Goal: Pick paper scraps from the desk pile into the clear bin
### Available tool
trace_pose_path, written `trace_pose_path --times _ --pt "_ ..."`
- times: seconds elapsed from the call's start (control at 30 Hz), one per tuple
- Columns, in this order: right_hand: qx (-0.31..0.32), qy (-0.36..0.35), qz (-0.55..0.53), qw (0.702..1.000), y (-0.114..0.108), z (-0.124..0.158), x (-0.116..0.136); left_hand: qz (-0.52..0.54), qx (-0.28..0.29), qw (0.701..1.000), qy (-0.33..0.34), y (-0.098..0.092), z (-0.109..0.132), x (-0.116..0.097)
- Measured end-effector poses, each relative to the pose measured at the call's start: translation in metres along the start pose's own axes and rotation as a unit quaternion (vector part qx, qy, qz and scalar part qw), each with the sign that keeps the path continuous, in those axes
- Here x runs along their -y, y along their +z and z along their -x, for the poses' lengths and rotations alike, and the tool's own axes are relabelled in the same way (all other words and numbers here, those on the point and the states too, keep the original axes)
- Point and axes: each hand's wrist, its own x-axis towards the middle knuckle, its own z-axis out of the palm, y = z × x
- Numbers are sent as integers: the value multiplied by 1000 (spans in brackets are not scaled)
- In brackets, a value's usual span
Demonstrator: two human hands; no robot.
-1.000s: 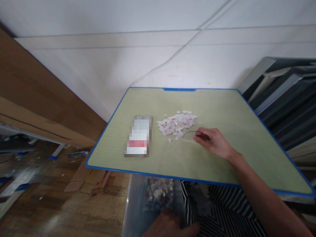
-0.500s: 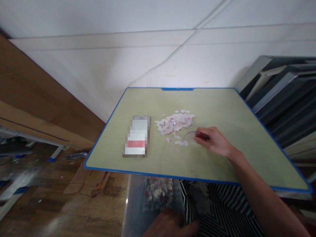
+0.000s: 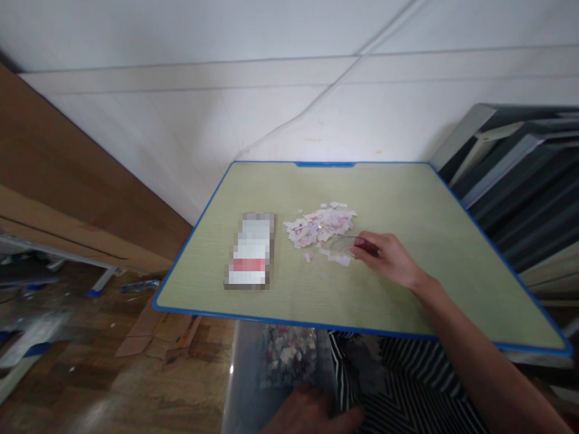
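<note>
In the head view, my right hand (image 3: 386,256) is closed round the dark red handle of a magnifying glass (image 3: 342,246), a round, see-through disc with a thin rim. The disc tilts low over a few loose paper scraps (image 3: 339,260). Just beyond it lies a heap of small torn paper pieces (image 3: 321,226), white with pink marks. My left hand (image 3: 307,413) is low at the bottom edge, dim and partly cut off. Its thumb is apart from the fingers and it holds nothing that I can see. A bag of paper scraps (image 3: 289,352) lies near it.
A blue-edged, pale green table (image 3: 389,187) stands against a white wall. A phone-shaped, pixelated object (image 3: 249,250) lies left of the heap. Below the table's front edge is a translucent plastic bin (image 3: 244,374). Grey panels (image 3: 534,163) lean on the right; flattened cardboard (image 3: 145,331) is on the floor.
My right hand has shifted slightly left with the magnifying glass, so the disc now covers more of the loose scraps. My left hand stays about where it was.
</note>
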Motion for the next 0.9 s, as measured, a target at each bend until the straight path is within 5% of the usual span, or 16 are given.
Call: trace_pose_path --times 0.3,0.6,0.9 --pt "-14 5 2 1000 5 0 0 -21 -104 994 1 9 -2 0" --pt "9 15 -5 1000 17 -10 4 -22 -96 995 -1 19 0 0" --pt "82 23 -60 995 -4 -4 -1 -12 -38 999 -1 9 -1 0"
